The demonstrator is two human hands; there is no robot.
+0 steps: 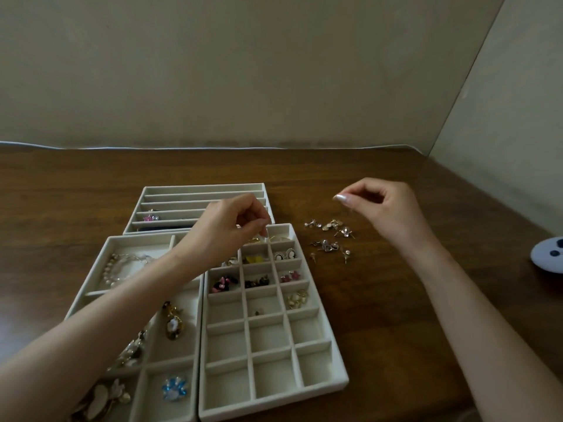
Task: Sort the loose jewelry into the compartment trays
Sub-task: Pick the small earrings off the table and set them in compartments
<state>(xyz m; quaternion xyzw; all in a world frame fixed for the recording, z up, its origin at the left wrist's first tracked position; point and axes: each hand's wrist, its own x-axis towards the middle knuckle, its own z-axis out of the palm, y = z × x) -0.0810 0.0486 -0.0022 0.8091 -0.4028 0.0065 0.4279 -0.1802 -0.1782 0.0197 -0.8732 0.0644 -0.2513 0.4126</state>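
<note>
Head view. Left hand [231,223]: fingertips bunched, dipping into a top-row compartment of the grid tray [307,330]; whether it pinches anything, cannot tell. Right hand [384,208]: thumb and forefinger pressed together above the loose earrings [330,239] on the table [380,315], just right of the tray; contents unclear. Step judged: dropping off. Next likely needs a fine pinch on one stud.

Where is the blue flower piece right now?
Head view, lower left: the blue flower piece lies in a near compartment of the left tray, beside the grid tray.
</note>
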